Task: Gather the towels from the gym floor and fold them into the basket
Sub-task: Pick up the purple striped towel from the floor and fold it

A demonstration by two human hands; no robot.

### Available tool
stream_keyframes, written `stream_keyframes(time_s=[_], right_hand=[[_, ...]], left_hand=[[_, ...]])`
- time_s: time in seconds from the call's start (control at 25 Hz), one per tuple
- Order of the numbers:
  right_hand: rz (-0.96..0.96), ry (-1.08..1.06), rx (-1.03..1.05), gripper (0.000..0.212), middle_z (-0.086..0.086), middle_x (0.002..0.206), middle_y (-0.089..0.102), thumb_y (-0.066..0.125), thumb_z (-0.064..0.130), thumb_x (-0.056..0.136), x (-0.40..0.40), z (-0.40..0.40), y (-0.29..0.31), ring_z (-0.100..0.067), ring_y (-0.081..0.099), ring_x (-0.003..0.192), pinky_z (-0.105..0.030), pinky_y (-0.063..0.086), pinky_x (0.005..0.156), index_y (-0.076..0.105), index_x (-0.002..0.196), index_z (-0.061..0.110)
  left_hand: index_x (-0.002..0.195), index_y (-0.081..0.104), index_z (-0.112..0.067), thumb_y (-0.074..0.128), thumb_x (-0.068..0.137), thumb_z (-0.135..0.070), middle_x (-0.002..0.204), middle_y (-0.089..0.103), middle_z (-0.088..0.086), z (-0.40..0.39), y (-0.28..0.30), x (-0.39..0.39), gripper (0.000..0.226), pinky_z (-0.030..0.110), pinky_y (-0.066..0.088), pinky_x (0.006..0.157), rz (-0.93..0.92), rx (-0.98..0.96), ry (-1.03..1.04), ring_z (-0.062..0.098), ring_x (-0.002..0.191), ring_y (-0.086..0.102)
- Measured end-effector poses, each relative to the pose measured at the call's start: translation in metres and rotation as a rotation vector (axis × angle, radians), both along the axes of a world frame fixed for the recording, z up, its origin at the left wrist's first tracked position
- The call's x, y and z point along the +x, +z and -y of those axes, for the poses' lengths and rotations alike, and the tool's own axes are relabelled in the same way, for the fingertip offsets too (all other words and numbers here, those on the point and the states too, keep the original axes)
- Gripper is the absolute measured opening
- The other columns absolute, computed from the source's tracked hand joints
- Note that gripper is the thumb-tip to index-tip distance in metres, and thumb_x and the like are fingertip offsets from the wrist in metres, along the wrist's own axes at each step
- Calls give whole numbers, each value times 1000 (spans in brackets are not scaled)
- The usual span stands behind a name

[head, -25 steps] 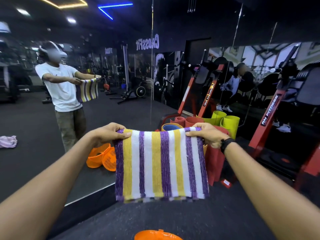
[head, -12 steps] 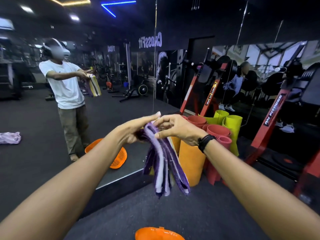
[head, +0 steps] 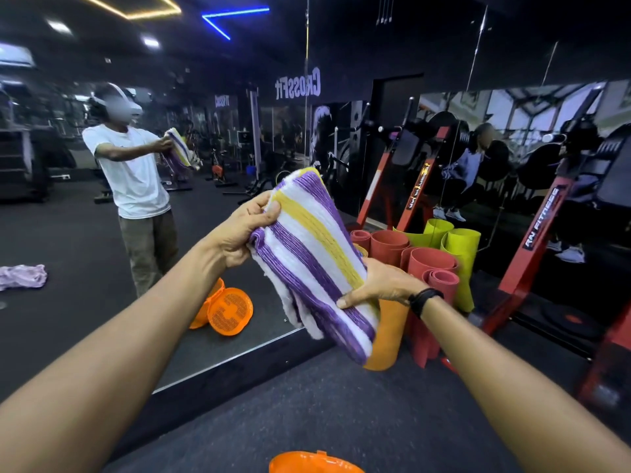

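Striped towel (head: 314, 254): folded, held in the air above the basket (head: 314, 464), tilted. Left hand (head: 244, 230) gripped its upper end; right hand (head: 379, 285) curled round its lower edge. Rolled mats (head: 430, 264) stood beyond the towel; mirror (head: 102, 285) left of it.

towel (head: 309, 257) above basket (head: 314, 463), before mirror (head: 170, 233)

Fluffy terry-cloth towel (head: 307, 247) — glossy orange plastic basket (head: 314, 464).
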State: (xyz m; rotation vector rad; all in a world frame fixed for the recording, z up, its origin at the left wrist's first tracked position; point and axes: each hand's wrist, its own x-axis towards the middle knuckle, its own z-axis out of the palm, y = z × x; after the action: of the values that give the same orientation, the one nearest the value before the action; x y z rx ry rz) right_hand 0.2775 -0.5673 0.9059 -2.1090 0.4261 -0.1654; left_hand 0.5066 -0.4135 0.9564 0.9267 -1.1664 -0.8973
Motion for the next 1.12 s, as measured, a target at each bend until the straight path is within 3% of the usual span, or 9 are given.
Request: stream_keyframes(time_s=[0.12,0.28,0.4,0.48,0.6,0.68,0.76,0.88,1.12], right_hand=[[119,-36,219,37,-5,105,71,80,5,72,-13,14,-13,-18,67,98,-30,54,88,67,105,14],[590,-206,724,61,-14,93,72,94,22,40,-21,36,-14,-24,70,83,-30,59,70,72,95,9],[715,-191,781,36,-8,97,74,74,21,76,-14,30,2,-18,72,83,-28,58,70,64,109,9],[639,-173,796,27,-7,100,73,62,23,85,-7,22,7,-18,71,85,-30,59,78,66,108,10],[484,-184,651,44,-15,105,71,79,22,70,0,22,8,-24,70,87,-35,55,87,67,106,0],[454,-264,502,66,-19,104,70,89,25,57,2,31,13,-30,67,90,-37,54,88,63,107,-9],[445,-295,371,43,-14,96,72,87,21,59,2,37,22,-31,68,92,-36,53,88,70,91,-1],[388,-262,255,34,-12,104,73,79,12,74,7,38,36,-27,68,100,-36,52,91,69,105,4],[34,-298,-121,38,-4,95,74,79,22,65,24,60,-6,-19,69,89,-38,54,89,68,98,6]], left_hand=[[119,58,-14,88,57,-43,108,70,6,-6,-5,13,74,32,57,84,-108,-72,100,17,95,69],[113,58,-11,88,57,-43,108,70,9,-16,-25,35,71,31,58,82,-129,0,209,16,93,70],[112,53,-11,56,92,-25,111,64,11,-15,-35,31,25,30,59,76,-159,80,250,15,88,71],[117,51,-10,44,99,-22,110,65,10,-12,-36,26,23,29,59,74,-191,99,282,15,87,70],[115,52,-11,45,100,-23,104,67,9,-16,-32,28,21,29,59,67,-154,175,314,15,81,69],[107,55,-12,50,98,-23,95,65,10,-21,-31,31,15,25,56,56,75,358,382,9,65,65],[101,57,-13,57,95,-22,85,62,5,-23,-36,32,11,18,49,45,295,535,454,5,55,58],[98,57,-17,64,91,-22,86,57,4,-13,-45,32,11,19,43,43,425,601,577,9,58,54],[112,58,-15,68,87,-28,111,61,9,12,-88,31,30,34,48,86,842,667,625,22,103,59]])
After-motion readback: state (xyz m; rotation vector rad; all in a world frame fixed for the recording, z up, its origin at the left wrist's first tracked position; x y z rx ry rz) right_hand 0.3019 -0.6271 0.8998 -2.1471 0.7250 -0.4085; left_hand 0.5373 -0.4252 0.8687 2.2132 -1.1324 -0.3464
